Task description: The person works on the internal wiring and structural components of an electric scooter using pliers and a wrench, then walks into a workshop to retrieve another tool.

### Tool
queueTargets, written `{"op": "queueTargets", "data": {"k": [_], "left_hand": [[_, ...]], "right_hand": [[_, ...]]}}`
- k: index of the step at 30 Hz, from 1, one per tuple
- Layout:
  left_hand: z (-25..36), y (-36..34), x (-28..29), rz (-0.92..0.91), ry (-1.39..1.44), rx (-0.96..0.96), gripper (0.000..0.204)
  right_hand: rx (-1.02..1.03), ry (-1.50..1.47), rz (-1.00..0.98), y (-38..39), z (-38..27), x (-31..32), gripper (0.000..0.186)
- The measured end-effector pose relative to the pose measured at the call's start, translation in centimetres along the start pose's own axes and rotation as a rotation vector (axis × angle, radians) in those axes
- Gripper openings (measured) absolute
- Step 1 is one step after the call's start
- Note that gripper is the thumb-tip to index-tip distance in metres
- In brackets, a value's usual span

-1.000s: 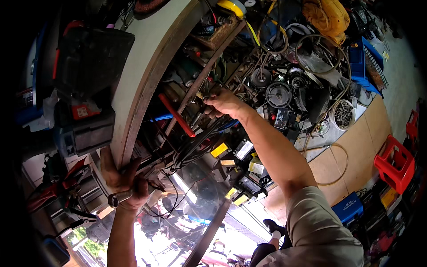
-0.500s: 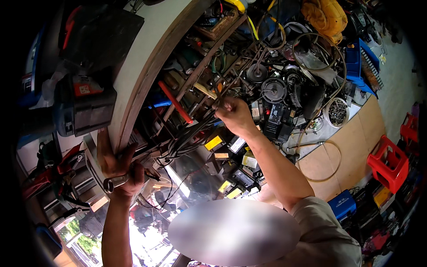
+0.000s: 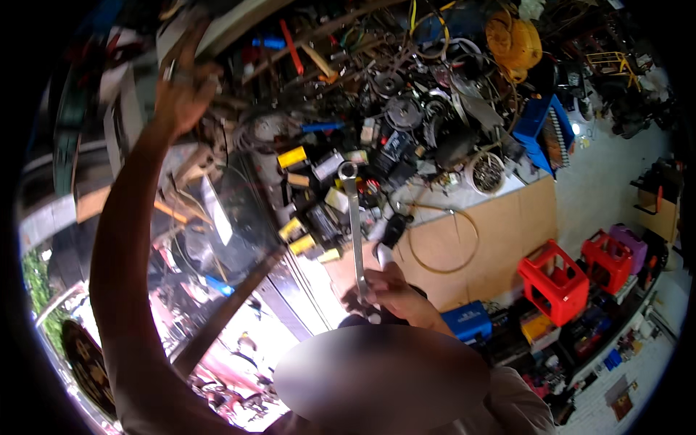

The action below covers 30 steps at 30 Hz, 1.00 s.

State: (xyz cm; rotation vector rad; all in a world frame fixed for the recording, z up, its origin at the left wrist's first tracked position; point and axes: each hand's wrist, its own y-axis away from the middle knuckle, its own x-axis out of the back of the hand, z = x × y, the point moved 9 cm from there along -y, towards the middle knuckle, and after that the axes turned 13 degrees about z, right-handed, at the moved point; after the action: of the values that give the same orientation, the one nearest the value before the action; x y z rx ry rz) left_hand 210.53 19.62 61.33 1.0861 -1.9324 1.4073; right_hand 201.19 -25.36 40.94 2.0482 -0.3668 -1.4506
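My right hand [image 3: 391, 296] is low in the middle, its fingers closed round the lower end of a long metal wrench [image 3: 355, 225]. The wrench stands nearly upright in view, with its ring end pointing away from me. My left hand [image 3: 181, 98] is raised at the upper left, by the pale edge of the workbench [image 3: 243, 23]. Motion smears its fingers. A small shiny spot shows beside them, but I cannot tell whether it is a held tool.
Past the wrench lie small boxes [image 3: 292, 157], round metal parts [image 3: 404, 112] and a bucket of screws [image 3: 487, 174]. A cardboard sheet [image 3: 500, 232] with a coiled hose [image 3: 475, 243] covers floor on the right. Red stools [image 3: 554, 283] and a blue case [image 3: 467, 320] stand nearby.
My right hand has drawn back from the tool rack toward me and now holds the wrench. The view has turned rightward; my left hand appears higher, still by the bench edge.
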Motion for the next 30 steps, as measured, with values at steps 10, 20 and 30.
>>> {"op": "queueTargets", "data": {"k": [10,20,30], "left_hand": [[17.4,7.7,18.3,0.297,0.343,0.691,0.025],[65.3,77.2,38.9,-0.782,0.458,1.879,0.027],[118.7,97.0,87.3,-1.676,0.205,2.169,0.033]], "right_hand": [[0.247,0.462,0.292,9.6,6.2,-5.1,0.015],[0.201,0.435,-0.222,21.6,24.4,-19.1,0.027],[-0.155,0.986,-0.471,22.7,51.8,-35.0,0.027]]}}
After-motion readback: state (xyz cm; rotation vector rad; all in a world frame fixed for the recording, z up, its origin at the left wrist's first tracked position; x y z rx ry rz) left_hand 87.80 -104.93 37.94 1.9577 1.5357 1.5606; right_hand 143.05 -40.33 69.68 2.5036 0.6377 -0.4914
